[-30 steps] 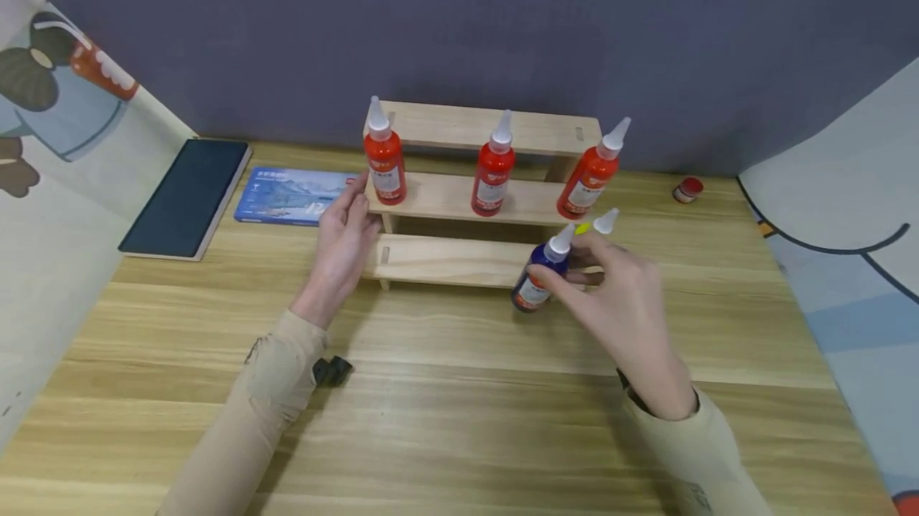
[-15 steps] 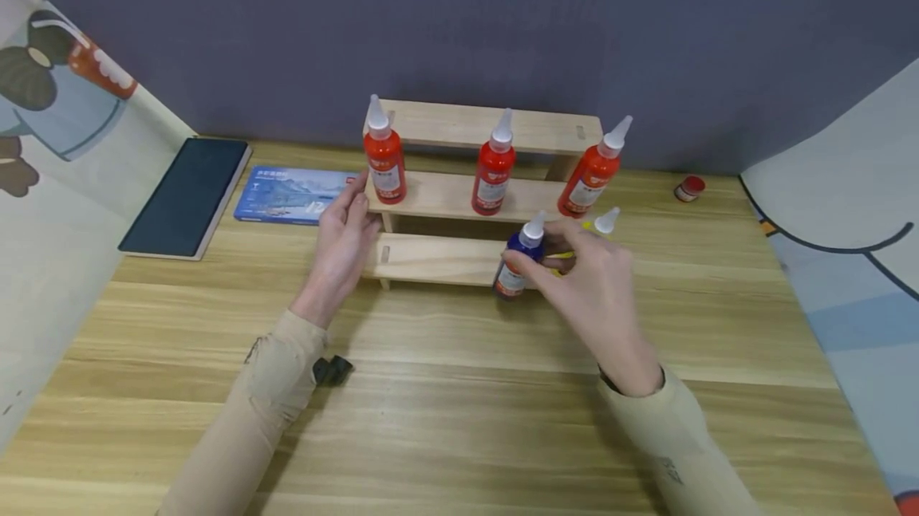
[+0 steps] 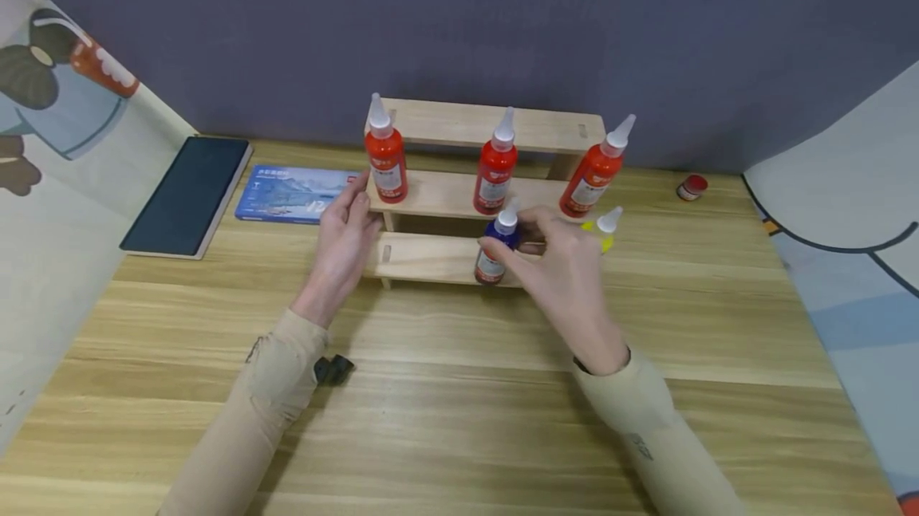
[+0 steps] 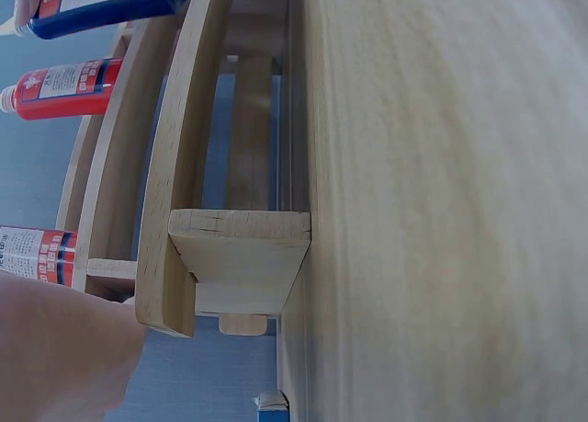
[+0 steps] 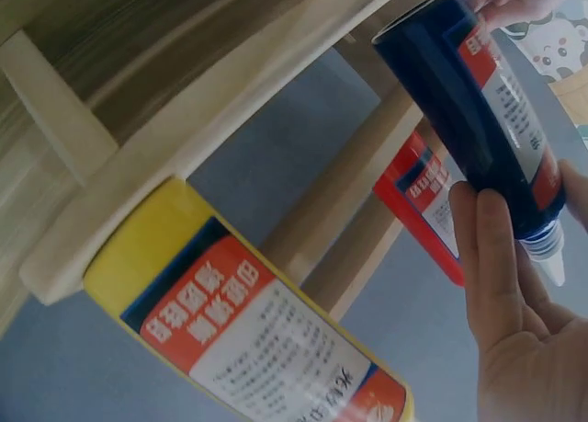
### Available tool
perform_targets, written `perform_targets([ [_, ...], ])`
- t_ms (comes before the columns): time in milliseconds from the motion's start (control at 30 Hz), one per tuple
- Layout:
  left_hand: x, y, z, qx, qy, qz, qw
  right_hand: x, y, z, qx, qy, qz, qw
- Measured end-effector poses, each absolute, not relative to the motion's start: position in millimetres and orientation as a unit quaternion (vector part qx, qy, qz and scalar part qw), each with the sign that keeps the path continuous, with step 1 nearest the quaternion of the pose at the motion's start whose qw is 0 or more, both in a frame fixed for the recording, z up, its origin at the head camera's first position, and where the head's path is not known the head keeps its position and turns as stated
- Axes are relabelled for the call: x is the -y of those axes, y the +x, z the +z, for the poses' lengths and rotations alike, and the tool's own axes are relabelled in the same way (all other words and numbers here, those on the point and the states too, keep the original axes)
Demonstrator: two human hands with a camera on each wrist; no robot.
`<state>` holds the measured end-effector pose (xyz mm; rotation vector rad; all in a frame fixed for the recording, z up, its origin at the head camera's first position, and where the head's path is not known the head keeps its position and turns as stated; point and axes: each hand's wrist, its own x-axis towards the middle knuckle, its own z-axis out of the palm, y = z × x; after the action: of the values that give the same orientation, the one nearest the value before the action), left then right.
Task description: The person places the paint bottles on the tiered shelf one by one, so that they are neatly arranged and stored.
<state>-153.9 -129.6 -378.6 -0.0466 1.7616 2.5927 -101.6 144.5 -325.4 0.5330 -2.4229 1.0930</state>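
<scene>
My right hand [image 3: 567, 269] pinches a dark blue squeeze bottle [image 3: 491, 267] with a white pointed cap, thumb in front and fingers behind. The bottle is at the front of the bottom tier of a small wooden tiered rack [image 3: 431, 257]; whether its base touches the wood I cannot tell. My left hand [image 3: 345, 233] grips the rack's left end by the middle tier. Three red squeeze bottles stand on that tier: left [image 3: 386, 165], middle [image 3: 494, 177] and right [image 3: 593, 179]. A yellow bottle [image 5: 248, 302] stands at the bottom tier's right end, mostly hidden by my right hand in the head view.
Left of the rack lie a blue flat box [image 3: 287, 195] and a dark tablet-like slab [image 3: 188, 197]. A small red-lidded jar [image 3: 692, 187] stands at the right on the wooden table [image 3: 445, 420]. Behind the rack rises a dark blue-grey panel [image 3: 459, 21].
My right hand has carried the blue bottle leftward along the bottom tier, away from the yellow bottle and to below the middle red one. My left hand has stayed at the rack's end.
</scene>
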Motion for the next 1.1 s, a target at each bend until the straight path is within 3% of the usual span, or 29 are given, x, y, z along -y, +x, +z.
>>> perform_targets([
  [1100,131.7,-152.4,-379.3,-0.571,-0.015,0.821,0.003,-134.0,-109.1,-332.2,0.894,0.183,0.367,0.18],
])
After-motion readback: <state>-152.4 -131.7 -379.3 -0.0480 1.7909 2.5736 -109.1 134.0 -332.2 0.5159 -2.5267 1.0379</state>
